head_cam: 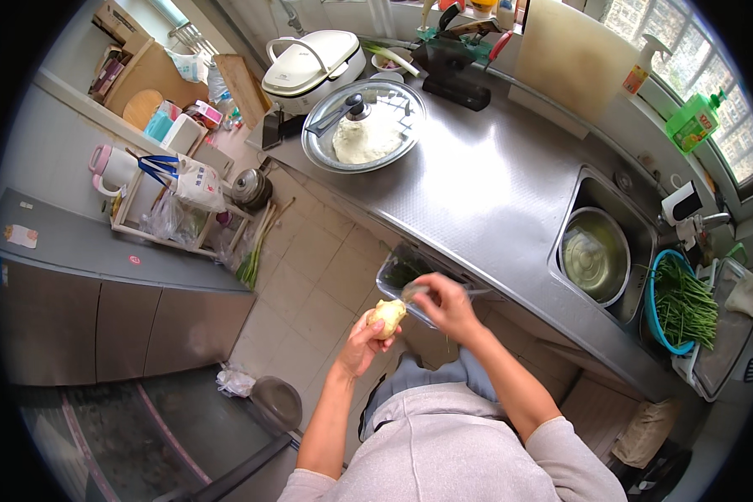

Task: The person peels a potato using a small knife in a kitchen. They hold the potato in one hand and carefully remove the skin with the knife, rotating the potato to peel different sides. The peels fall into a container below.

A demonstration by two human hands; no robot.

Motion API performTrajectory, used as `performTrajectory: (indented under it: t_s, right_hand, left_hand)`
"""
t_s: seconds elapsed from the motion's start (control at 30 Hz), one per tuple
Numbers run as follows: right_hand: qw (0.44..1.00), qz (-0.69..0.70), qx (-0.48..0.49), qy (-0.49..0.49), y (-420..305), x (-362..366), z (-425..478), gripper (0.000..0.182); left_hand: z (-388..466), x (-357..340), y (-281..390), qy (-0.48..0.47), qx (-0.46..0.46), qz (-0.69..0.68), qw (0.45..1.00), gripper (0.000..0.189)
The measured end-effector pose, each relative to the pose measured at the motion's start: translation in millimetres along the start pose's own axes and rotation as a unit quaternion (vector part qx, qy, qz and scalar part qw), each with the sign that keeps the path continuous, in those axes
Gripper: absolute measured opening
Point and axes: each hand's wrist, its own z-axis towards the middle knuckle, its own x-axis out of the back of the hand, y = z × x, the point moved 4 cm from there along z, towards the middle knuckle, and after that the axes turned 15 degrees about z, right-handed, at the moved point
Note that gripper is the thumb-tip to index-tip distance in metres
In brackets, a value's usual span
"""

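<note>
Pinched in my left hand [365, 344] is a pale, knobbly piece of ginger root [386, 317], its surface mostly light yellow. My right hand [447, 307] grips a thin metal utensil [414, 291], blurred, that looks like a spoon. Its rounded end lies close to the top of the ginger; its slim handle sticks out past my fingers on the right. Both hands are over a lined waste bin [394, 271] on the floor, which has dark green scraps inside. My right hand covers part of that bin.
A steel counter [508, 207] runs along my front. On it stand a glass-lidded bowl of dough [364, 141] and a white rice cooker [314, 63]. The sink [643, 251] holds a metal basin [593, 276]; a blue basin of green vegetables [678, 307] is beside it. A refrigerator [119, 326] stands left.
</note>
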Motion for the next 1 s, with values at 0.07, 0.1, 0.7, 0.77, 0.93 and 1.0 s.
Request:
performTrajectory:
  t_s: [0.07, 0.1, 0.7, 0.77, 0.93, 1.0]
  right_hand:
    - [0.995, -0.061, -0.064, 0.044, 1, 21, 7, 0.024]
    - [0.998, -0.044, -0.037, 0.018, -11, 14, 5, 0.024]
    - [0.998, -0.023, 0.027, -0.046, -30, -9, -8, 0.023]
    - [0.997, -0.061, 0.014, -0.047, -20, -8, -8, 0.023]
    - [0.999, -0.023, -0.041, -0.014, -11, 8, 0, 0.024]
    - [0.996, -0.027, -0.041, -0.073, -30, -7, -9, 0.025]
  left_hand:
    - [-2, 1, -1, -0.003, 0.005, -0.016, 1.0, 0.043]
    - [-2, 1, 0, 0.002, 0.005, -0.026, 1.0, 0.043]
    - [3, 5, -7, -0.006, 0.023, -0.029, 0.999, 0.043]
    - [3, 4, -8, -0.009, 0.028, -0.014, 0.999, 0.043]
    - [1, -2, 2, 0.027, 0.023, 0.064, 0.997, 0.044]
    - [2, -1, -2, 0.033, -0.01, 0.14, 0.99, 0.045]
